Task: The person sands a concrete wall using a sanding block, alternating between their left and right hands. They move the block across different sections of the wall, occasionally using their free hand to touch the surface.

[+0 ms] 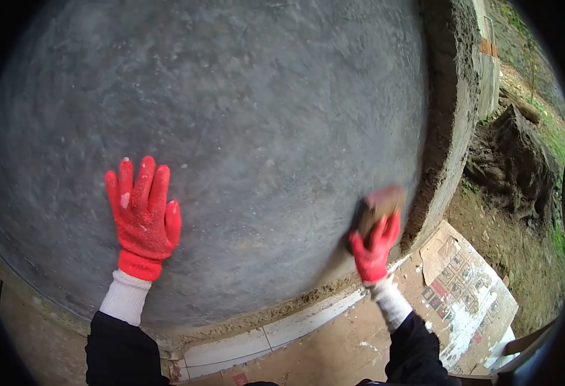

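My left hand (142,215), in a red coated work glove with a white knit cuff, lies flat on the dark grey plastered wall (250,116), its fingers spread upward. Low on the right side of the same wall, my right hand (374,249) wears a matching glove and grips a brown, hand-sized block (380,209) with a reddish upper edge. The block is smeared by motion and rests against the wall close to its right corner; its exact kind cannot be made out. Fingers wrap its lower part and hide some of it.
A rough plaster edge (453,109) bounds the wall on the right. Below run white tiles (228,350) and a brown floor covering (340,331). Printed, paint-spattered cardboard (469,296) lies at the lower right. Outside stand a dark stump (514,161) and a dirt slope.
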Motion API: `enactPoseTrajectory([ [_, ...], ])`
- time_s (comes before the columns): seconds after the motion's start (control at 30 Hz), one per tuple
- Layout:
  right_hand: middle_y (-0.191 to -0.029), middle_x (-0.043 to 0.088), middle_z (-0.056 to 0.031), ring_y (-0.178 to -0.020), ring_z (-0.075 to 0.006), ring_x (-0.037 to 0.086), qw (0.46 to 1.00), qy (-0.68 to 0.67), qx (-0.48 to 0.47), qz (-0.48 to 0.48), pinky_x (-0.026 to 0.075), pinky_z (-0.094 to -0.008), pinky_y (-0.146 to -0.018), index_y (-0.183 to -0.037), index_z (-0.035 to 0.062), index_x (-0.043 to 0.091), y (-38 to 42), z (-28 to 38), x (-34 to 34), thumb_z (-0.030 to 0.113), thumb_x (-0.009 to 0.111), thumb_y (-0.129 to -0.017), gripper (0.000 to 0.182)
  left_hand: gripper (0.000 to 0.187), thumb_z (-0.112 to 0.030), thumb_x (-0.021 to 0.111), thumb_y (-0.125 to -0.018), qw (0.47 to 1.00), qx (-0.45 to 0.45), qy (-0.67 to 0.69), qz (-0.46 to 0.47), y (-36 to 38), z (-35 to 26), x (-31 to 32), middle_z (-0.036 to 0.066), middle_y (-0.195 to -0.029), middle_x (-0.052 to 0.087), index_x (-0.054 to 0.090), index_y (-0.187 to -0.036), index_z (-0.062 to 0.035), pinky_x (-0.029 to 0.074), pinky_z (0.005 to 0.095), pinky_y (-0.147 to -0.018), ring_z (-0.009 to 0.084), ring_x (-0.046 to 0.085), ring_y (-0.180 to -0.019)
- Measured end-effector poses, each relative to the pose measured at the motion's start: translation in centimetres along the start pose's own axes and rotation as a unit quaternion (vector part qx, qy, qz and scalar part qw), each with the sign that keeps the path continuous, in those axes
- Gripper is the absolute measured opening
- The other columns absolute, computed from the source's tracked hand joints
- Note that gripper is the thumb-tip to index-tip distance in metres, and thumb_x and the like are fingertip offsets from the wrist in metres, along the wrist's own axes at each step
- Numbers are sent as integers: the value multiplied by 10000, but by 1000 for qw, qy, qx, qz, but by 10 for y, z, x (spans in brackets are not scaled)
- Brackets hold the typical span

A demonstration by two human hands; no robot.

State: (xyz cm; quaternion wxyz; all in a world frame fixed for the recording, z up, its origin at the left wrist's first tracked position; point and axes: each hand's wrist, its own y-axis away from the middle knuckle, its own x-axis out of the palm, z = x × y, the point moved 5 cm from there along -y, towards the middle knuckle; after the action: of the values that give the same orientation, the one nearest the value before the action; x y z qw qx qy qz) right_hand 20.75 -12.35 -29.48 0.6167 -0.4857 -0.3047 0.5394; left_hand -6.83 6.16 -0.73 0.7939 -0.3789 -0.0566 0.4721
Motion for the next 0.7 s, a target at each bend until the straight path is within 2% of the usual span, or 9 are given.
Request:
enactPoseTrajectory([
  [0.1,-1357,433,-301,-1159,-499,448,993,51,-58,-91,378,-543,-957,-1339,55,483,-192,63,-31,272,784,-707,733,558,-160,533,-850,1000,2,15,3,1,-2,0,158,-1481,357,438,-1378,-9,158,603,-1137,436,249,-1401],
  [0.13,-1271,496,-250,-1055,-459,496,988,10,-91,-125,411,-493,-896,-1286,69,532,-244,80,-43,258,768,-707,653,564,-155,541,-845,1000,0,14,2,1,-2,1,155,-1483,355,437,-1381,-14,160,604,-1137,436,248,-1401],
  [0.2,-1310,483,-245,-1081,-439,491,984,-106,-112,-86,421,-487,-912,-1300,18,510,-312,103,-53,205,733,-756,617,570,-150,550,-841,1000,-2,14,4,0,0,1,152,-1485,353,436,-1383,-19,162,605,-1136,436,248,-1401],
  [0.23,-1310,483,-245,-1081,-439,491,984,-107,-114,-83,421,-487,-912,-1300,18,510,-312,106,-51,205,733,-756,617,576,-150,558,-834,1000,-3,18,1,0,0,1,149,-1483,355,438,-1383,-25,166,607,-1134,435,255,-1396],
  [0.3,-1161,527,-186,-974,-421,517,973,-45,-134,-182,431,-476,-836,-1202,88,581,-305,109,-52,254,752,-705,551,581,-149,566,-828,1000,-12,22,-6,0,-1,1,145,-1482,357,440,-1383,-30,170,609,-1132,435,262,-1392],
  [0.43,-1323,428,-310,-1221,-517,415,994,65,-85,-24,336,-630,-1008,-1305,16,476,-126,66,-16,343,741,-726,716,587,-153,584,-812,999,-15,31,-5,-1,0,0,133,-1469,366,454,-1375,-46,186,613,-1123,434,286,-1372],
  [0.53,-1426,261,-330,-1224,-579,356,990,16,-104,92,336,-715,-949,-1411,105,261,61,19,11,329,820,-650,971,582,-162,592,-811,999,-19,30,-4,-1,-1,1,128,-1461,371,462,-1368,-51,194,611,-1121,429,293,-1366],
  [0.6,-1422,275,-341,-1209,-581,358,991,11,-101,89,342,-694,-948,-1427,95,273,46,21,6,305,825,-643,982,577,-167,594,-813,1000,-18,25,-3,-2,1,1,127,-1458,373,467,-1363,-51,196,609,-1121,427,295,-1365],
  [0.7,-1387,357,-331,-1199,-530,393,996,24,-75,-29,366,-602,-950,-1364,67,428,-98,59,-13,271,809,-654,831,569,-160,584,-826,999,-13,31,-3,-3,0,1,121,-1471,365,463,-1371,-54,200,597,-1125,411,287,-1379],
])
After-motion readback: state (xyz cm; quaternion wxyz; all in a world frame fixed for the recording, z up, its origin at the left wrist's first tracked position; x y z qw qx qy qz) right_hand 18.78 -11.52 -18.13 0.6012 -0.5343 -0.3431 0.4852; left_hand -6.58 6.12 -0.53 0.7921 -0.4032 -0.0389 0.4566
